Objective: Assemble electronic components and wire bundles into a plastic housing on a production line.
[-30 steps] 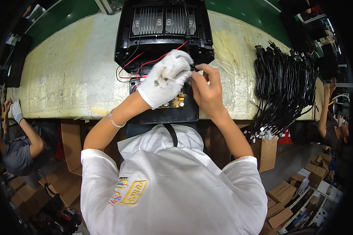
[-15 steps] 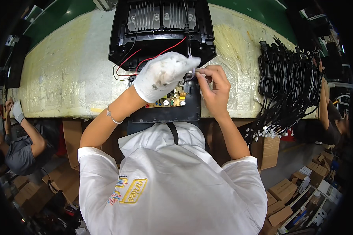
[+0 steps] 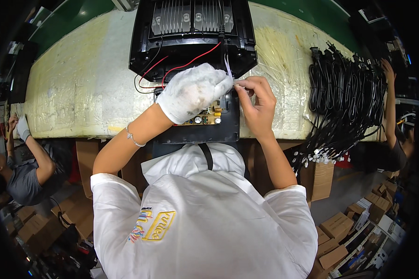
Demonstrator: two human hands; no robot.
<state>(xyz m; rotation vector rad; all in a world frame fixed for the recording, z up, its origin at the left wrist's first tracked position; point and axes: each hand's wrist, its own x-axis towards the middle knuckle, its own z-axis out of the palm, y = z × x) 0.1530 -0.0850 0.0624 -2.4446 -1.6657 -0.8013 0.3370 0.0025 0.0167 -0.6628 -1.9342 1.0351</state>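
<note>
My left hand, in a white glove smudged with grey, is closed at the lower end of thin pale wires. These wires come down from an open black plastic housing with a finned metal heatsink. Right beside the gloved fingertips, my bare right hand pinches thumb against forefinger. What lies in that pinch is too small to make out. Partly covered by the glove, a circuit board sits on a black panel below the housing. A red wire loops out above my left hand.
To the right lie bundled black power cords, their white connectors hanging over the table edge. Pale thin strips, apparently cable ties, are spread beside the housing. Other people work at left and right. Cardboard boxes stand below.
My gloved fingers have drawn in and slid slightly left and down at the wires. The right hand stays close, shifted a little right. At far right, another person's hand has come onto the cords.
</note>
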